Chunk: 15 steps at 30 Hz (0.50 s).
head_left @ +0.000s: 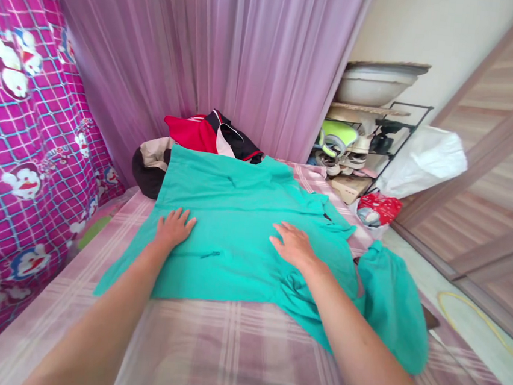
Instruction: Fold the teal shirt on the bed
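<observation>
On plaid bedding (196, 344) lies a creased teal garment (235, 227).

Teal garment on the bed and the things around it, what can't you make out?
All in the head view:
Teal garment: underside, hidden by its upper layer.
Left hand and right hand: palms, hidden as they face down.
Red garment: lower part, hidden behind the teal garment.
White bag: any contents, hidden by its sides.
Wood-patterned door: remainder, cut off by the right edge.
</observation>
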### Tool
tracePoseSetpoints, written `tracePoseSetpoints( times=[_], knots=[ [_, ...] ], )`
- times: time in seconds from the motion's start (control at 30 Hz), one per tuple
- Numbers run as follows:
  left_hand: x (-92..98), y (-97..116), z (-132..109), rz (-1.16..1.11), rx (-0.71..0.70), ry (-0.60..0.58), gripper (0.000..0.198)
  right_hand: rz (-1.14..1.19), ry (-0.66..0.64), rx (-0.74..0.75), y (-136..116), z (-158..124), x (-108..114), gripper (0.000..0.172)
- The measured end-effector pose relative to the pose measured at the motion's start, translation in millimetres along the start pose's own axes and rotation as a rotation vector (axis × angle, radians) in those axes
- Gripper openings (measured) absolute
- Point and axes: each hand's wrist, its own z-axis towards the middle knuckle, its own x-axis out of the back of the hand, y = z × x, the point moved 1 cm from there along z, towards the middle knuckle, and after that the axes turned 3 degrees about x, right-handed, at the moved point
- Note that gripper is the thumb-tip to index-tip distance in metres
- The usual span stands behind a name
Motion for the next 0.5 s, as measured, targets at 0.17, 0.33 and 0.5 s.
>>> tracePoseSetpoints(
  times=[0.17, 0.33, 0.5],
  knots=[
    [-12.0, -3.4, 2.5, -0.022, 0.008, -0.001, 0.071, 0.092, 0.099, 0.058, 9.8, 37.0, -14.9, 0.048],
    [-12.3, -4.6, 0.3, -0.019, 0.019, 0.012, 0.069, 0.179, 0.248, -0.068, 33.6, 37.3, -40.4, 0.04],
    [-13.5, -4.5, 0.2, 0.006, 0.013, 0.024, 0.066, 0.538, 0.369, -0.16, 51.8, 34.1, -53.3, 0.038]
  ],
)
